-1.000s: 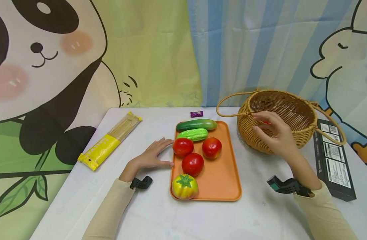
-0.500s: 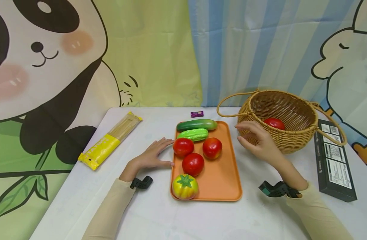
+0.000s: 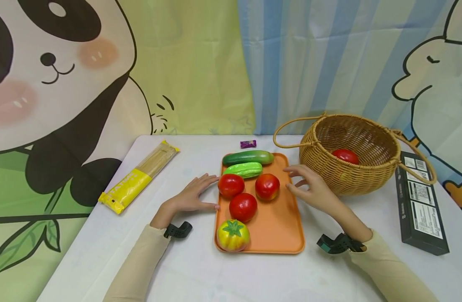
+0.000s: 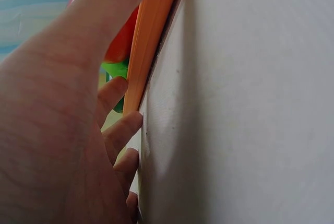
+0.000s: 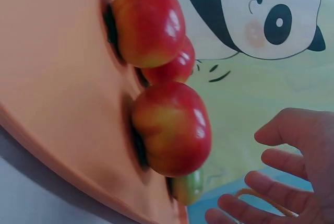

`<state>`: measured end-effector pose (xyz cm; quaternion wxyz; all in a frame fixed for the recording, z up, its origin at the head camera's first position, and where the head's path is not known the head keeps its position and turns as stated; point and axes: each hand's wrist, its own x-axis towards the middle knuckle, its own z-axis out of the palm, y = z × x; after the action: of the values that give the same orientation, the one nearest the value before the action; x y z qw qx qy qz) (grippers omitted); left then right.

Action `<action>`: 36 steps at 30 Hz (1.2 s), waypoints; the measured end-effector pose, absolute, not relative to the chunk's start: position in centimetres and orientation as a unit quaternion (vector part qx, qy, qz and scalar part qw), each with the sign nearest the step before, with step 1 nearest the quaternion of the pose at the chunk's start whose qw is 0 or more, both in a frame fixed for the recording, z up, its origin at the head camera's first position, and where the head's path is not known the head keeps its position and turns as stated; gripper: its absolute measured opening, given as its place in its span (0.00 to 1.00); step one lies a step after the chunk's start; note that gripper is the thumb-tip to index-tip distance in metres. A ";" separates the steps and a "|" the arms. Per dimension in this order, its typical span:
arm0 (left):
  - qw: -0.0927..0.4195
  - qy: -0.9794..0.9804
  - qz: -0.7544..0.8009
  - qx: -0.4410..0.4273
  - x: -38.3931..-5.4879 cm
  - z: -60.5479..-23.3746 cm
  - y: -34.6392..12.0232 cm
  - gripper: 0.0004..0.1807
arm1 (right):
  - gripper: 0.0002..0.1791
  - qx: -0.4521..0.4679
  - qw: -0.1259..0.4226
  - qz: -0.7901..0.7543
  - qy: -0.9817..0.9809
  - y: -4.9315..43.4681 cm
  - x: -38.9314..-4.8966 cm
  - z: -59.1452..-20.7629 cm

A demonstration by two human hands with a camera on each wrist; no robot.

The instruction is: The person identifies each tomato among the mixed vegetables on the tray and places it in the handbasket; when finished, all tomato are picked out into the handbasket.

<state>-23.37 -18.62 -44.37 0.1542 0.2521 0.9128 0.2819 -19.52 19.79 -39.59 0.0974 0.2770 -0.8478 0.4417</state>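
My left hand (image 3: 193, 195) rests at the left edge of an orange tray (image 3: 278, 226), fingers spread and touching its rim. On the tray sit a red tomato (image 3: 267, 187) at the right, two more beside it, and a yellow-green ribbed tomato (image 3: 232, 235) at the front left. A dark green cucumber (image 3: 247, 157) and a light green bumpy one (image 3: 243, 170) lie at the back. My right hand (image 3: 314, 189) hovers over the tray's right edge, fingers loosely bent, holding nothing, a short gap from the right tomato. Another red tomato (image 3: 345, 156) lies inside the wicker basket (image 3: 340, 178).
A yellow pack of noodles (image 3: 138, 178) lies at the left. Behind the tray is a small purple wrapped candy (image 3: 247, 144). A black box with white labels (image 3: 421, 201) lies at the right beside the basket, whose looped handles stick out both sides.
My right hand has moved left and down, from over the basket to the tray's right edge, uncovering the tomato in the basket. My left hand has stayed in place.
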 end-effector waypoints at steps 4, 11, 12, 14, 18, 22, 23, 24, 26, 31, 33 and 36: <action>0.154 0.913 0.280 0.253 -23.3 -44.4 -18.6 0.51 | 0.26 0.254 0.052 0.439 -0.860 19.2 -19.5 -40.2; 0.153 0.913 0.279 0.255 -23.3 -44.2 -18.6 0.51 | 0.34 0.267 0.019 0.424 -0.865 18.7 -19.6 -41.1; 0.153 0.913 0.279 0.255 -23.3 -44.2 -18.6 0.51 | 0.35 0.272 0.015 0.421 -0.865 18.7 -19.7 -41.3; 0.153 0.913 0.280 0.255 -23.3 -44.1 -18.6 0.51 | 0.38 0.281 0.013 0.415 -0.865 18.6 -19.7 -41.6; 0.150 0.914 0.277 0.255 -23.3 -44.2 -18.6 0.51 | 0.42 0.295 0.008 0.413 -0.862 18.4 -19.8 -42.1; 0.150 0.915 0.275 0.254 -23.4 -44.4 -18.6 0.51 | 0.44 0.305 -0.002 0.426 -0.852 18.3 -19.8 -42.4; 0.150 0.915 0.275 0.254 -23.4 -44.4 -18.6 0.51 | 0.44 0.307 -0.005 0.429 -0.850 18.3 -19.7 -42.5; 0.151 0.915 0.276 0.255 -23.4 -44.4 -18.6 0.51 | 0.44 0.308 -0.008 0.429 -0.849 18.2 -19.8 -42.6; 0.151 0.914 0.276 0.255 -23.4 -44.5 -18.6 0.51 | 0.43 0.309 -0.013 0.428 -0.849 18.2 -19.8 -42.8; 0.151 0.914 0.276 0.256 -23.3 -44.4 -18.6 0.51 | 0.42 0.321 -0.013 0.424 -0.847 18.2 -19.8 -42.9; 0.152 0.914 0.275 0.255 -23.3 -44.3 -18.6 0.51 | 0.40 0.322 -0.011 0.424 -0.847 18.2 -19.9 -43.0; 0.154 0.914 0.275 0.253 -23.3 -44.1 -18.5 0.51 | 0.37 0.323 -0.007 0.431 -0.842 18.1 -19.9 -43.0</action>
<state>-23.25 -18.53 -44.11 0.1544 0.2535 0.9144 0.2754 -19.89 18.11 -42.96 -0.0068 0.3226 -0.8425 0.4315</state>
